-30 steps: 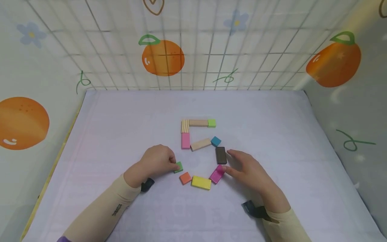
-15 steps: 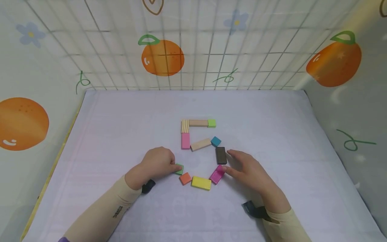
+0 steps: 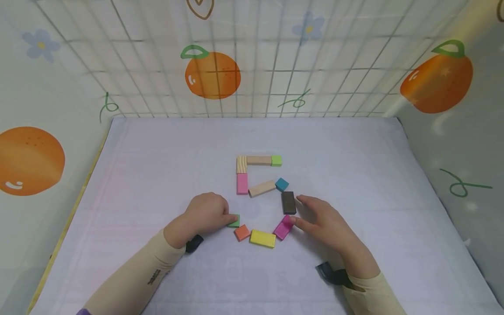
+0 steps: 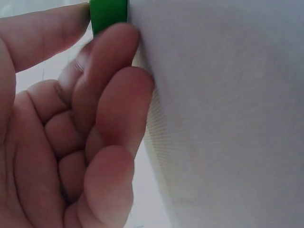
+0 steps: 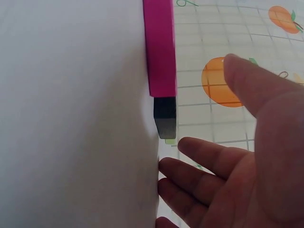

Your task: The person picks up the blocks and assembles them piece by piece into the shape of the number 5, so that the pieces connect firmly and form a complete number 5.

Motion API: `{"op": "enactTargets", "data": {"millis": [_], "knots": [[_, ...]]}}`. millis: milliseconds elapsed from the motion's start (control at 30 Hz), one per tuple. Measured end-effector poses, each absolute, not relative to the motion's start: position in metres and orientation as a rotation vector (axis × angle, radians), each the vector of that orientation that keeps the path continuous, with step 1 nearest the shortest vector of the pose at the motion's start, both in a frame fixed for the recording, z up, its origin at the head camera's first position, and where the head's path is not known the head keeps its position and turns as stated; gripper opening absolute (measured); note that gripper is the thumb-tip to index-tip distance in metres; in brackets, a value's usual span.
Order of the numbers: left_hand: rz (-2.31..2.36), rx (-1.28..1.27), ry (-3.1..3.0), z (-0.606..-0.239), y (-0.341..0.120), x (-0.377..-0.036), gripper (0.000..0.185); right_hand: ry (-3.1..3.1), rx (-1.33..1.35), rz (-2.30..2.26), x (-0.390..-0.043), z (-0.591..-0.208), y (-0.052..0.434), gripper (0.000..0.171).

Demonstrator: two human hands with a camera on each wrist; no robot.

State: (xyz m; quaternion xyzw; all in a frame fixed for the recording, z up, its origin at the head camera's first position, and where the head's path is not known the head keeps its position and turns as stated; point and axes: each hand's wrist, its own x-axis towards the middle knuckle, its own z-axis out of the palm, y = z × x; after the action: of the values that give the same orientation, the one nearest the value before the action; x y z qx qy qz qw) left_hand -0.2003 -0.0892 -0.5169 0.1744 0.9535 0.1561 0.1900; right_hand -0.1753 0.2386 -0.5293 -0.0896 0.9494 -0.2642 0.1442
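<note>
- Two hands rest low on the bench (image 3: 157,144), and between the earlier pictures and this moment almost nothing has moved except one small block.
- Left hand (image 3: 204,214): its fingers are curled, and thumb and forefinger pinch the green block (image 3: 234,221). The left wrist view shows the same pinch, with the green block (image 4: 109,16) between thumb and fingertip against the white cover. Compared with one second ago, this block has slid a little to the right and toward the orange block (image 3: 242,232); now it lies just beside it, perhaps touching at a corner, I cannot tell exactly.
- Right hand (image 3: 324,221): the fingers are straight and relaxed and grasp nothing. The thumb tip is at the edge of the magenta block (image 3: 283,227), and the forefinger reaches up near the dark block (image 3: 288,202). This hand has kept the same place in all three head pictures.
- Between the hands, the yellow block (image 3: 262,238) lies flat, joining the orange and the magenta ones into a bottom curve.
- Farther away, the pink block (image 3: 242,183), the slanted wooden block (image 3: 261,188) and the blue block (image 3: 281,184) form the middle stroke, unchanged.
- Farthest, the striped wooden block (image 3: 241,164), the long wooden block (image 3: 259,160) and the light green block (image 3: 276,160) make the top bar.
- My judgement: the small shift closes the last gap at the lower left end, so the figure, which looks like a 5, seems nearly finished.
</note>
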Motion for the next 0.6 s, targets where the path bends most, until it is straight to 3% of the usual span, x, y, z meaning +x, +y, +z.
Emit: {"op": "enactTargets", "data": {"millis": [600], "knots": [[0.411,0.497,2.671,-0.5153,-0.0874,-0.1993,0.052,2.741,-0.270,-0.748,-0.1780,-0.5283,0.2387,0.080]]}}
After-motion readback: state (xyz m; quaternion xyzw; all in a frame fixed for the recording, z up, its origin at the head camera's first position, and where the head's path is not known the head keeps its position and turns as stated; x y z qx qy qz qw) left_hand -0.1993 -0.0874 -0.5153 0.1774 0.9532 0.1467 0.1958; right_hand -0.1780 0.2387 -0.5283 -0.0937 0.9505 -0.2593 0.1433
